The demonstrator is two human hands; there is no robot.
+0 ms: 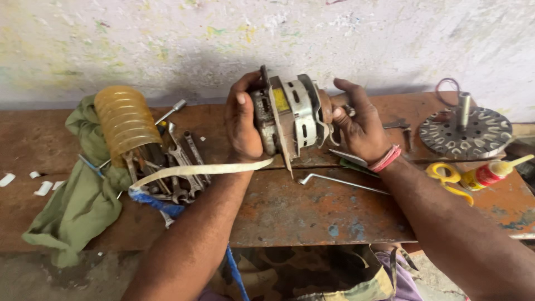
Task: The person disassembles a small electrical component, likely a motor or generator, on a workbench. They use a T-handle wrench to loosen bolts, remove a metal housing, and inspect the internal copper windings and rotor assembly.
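Both hands are clamped on one thing: a grey, drum-shaped electric motor with a slotted metal casing and a yellow label (290, 114), held just above the rusty brown metal surface (312, 206), close to the wall. The left hand (243, 120) wraps one end, thumb across the face and fingers curled behind. The right hand (359, 125) cups the other end where the shaft side is, fingers closed round it; a pink band sits on that wrist. The motor's flat mounting plate points down, its edge near or perhaps touching the surface; I cannot tell which.

To my eye, turning a heavy piece like this goes best with the grip kept at both ends as it is now, fingers clear of the plate's sharp edge, and the weight kept low over the surface.

Just under the right hand lie a bent steel rod (340, 181) and a flat tool with a green handle (351, 163). Further right sit yellow-handled scissors (448, 177), a small red and yellow squeeze bottle (493, 171) and a round slotted metal rotor disc with an upright shaft (465, 131). To the left, a cream strap (195, 170) runs across to a heap of steel spanners (178, 161), a ribbed yellow translucent plastic cover (125, 120) and a crumpled olive-green cloth (78, 206).
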